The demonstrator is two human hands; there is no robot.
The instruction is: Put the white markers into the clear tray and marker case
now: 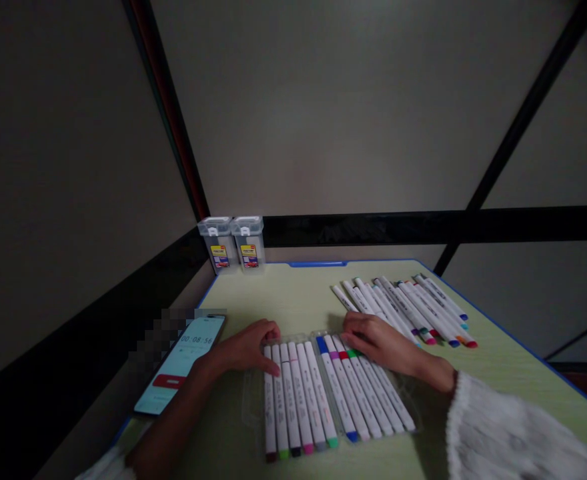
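In the head view, white markers with coloured ends lie side by side in a clear plastic case (pixel 341 437), spread open in two halves. My left hand (pixel 246 347) is at the upper left corner of the left half. Its thumb touches the leftmost markers (pixel 293 400), apart from the bent fingers. Over the upper end of the right half's markers (pixel 366 393) rests my right hand (pixel 376 340), palm down with the fingers curled closed. Whatever those fingertips hold or press, if anything, is hidden beneath the hand.
More white markers (pixel 413 310) lie loose at the back right of the pale table (pixel 283 293). Two clear lidded boxes (pixel 233 247) stand at the back left corner. A phone (pixel 186 363) showing a timer lies beside my left forearm. Walls rise behind and to the left.
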